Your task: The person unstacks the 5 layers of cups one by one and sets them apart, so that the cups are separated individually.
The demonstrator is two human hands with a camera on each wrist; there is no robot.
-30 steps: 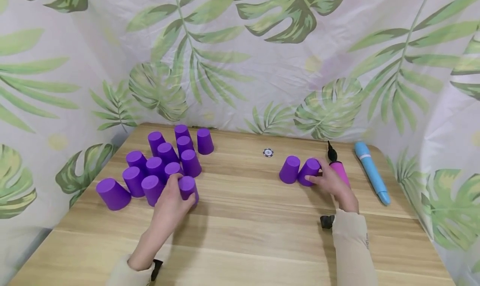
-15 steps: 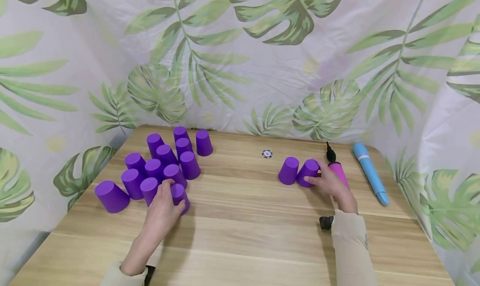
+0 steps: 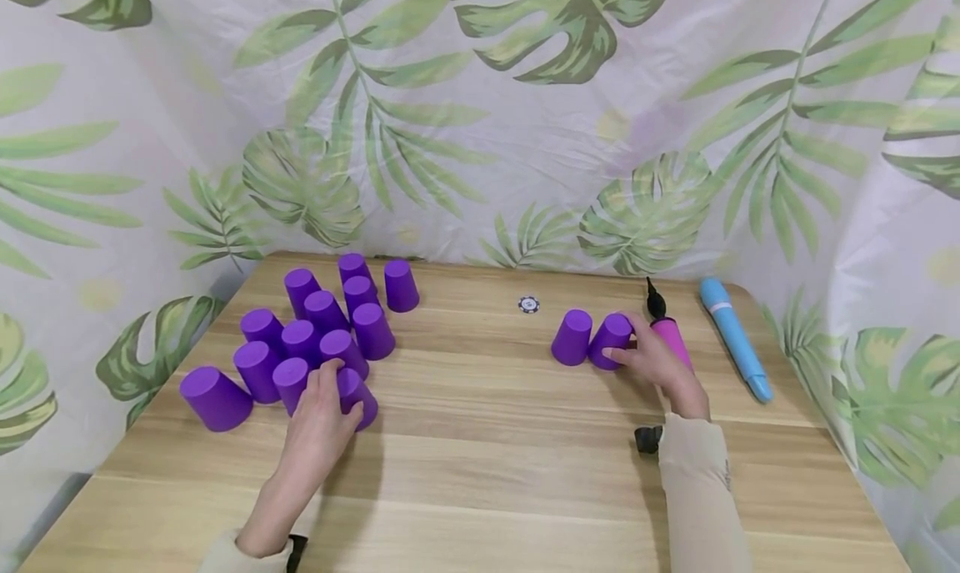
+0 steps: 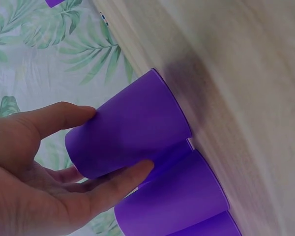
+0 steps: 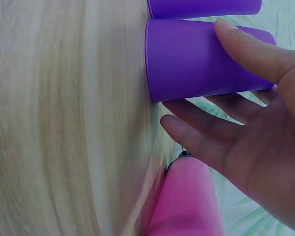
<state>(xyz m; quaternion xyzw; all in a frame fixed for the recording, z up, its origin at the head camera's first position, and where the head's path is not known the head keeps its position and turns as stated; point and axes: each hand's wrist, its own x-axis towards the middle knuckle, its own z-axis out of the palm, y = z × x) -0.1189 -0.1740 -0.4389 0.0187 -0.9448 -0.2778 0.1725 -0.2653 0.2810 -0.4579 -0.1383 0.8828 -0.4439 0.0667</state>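
Note:
Upside-down purple cups stand on the wooden table. My left hand [image 3: 318,431] grips one purple cup [image 3: 362,402] at the front right of the left-hand cluster. In the left wrist view its thumb presses one side of that cup [image 4: 130,123] and the fingers lie along the other, with a neighbouring cup [image 4: 174,196] right beside it. At the right, my right hand [image 3: 658,363] holds another purple cup [image 3: 610,344] between thumb and fingers. The right wrist view has the thumb across this cup [image 5: 196,64], whose rim is at the tabletop. A second cup [image 3: 572,339] stands close on its left.
Several more purple cups, such as a far one [image 3: 401,287], fill the table's left side. A poker chip [image 3: 528,304] lies toward the back. Right of my right hand are a pink hand pump [image 3: 672,341] with a black nozzle and a blue wand-shaped object [image 3: 735,339]. Leaf-patterned cloth [image 3: 420,156] hangs behind.
My left hand has shifted left and slightly toward me with its cup, closer to the cluster's front cups. My right hand stays at its cup. The head view has turned slightly.

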